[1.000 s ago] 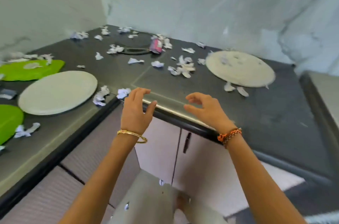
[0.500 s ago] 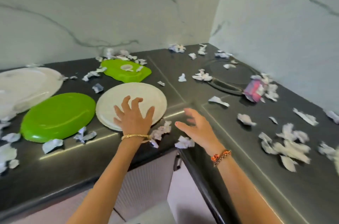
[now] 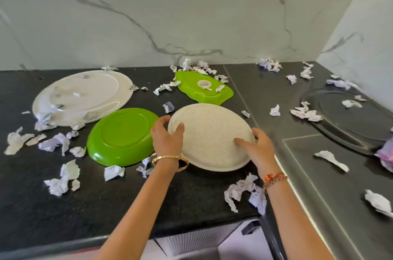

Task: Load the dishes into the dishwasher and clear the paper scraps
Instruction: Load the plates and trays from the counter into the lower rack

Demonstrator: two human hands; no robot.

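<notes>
speckled plate (image 3: 209,136): left rim partly covered by the left hand (image 3: 168,139), right rim by the right hand (image 3: 258,149); whether it is lifted off the tabletop (image 3: 148,202) cannot be told.
right hand fingers (image 3: 256,135): tips go behind the plate's far right rim, out of sight.
green plate (image 3: 121,136): right edge hidden behind the left hand.
large white plate (image 3: 83,96): lower rim buried under paper scraps (image 3: 44,121).
sticker (image 3: 203,83) on the green tray (image 3: 204,87): print too small to read.
pink object (image 3: 386,155): cut off by the right edge, blurred; cannot tell what it is.
dark round plate (image 3: 348,119): right side runs out of frame.
cabinet fronts (image 3: 191,242): cut off at the bottom edge.
</notes>
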